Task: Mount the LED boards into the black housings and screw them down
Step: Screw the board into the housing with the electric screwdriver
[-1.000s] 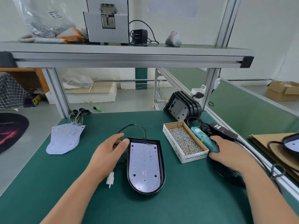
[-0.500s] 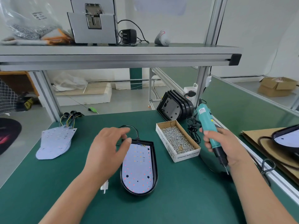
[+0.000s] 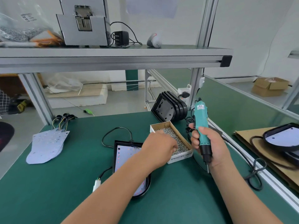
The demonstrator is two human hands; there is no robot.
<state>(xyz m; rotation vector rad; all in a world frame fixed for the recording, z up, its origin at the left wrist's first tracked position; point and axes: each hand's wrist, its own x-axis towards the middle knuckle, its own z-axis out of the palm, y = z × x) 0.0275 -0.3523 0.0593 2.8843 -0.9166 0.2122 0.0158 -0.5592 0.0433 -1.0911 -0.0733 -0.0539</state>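
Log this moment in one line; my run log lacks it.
left hand: in screw box | right hand: grips screwdriver | LED board: in housing

Left hand [image 3: 159,143] hides its own fingertips; its forearm partly covers LED board [image 3: 125,155].

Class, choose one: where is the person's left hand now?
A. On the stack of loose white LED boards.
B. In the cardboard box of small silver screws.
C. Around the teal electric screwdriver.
B: the left hand reaches into the cardboard box of small silver screws; the right hand grips the teal electric screwdriver.
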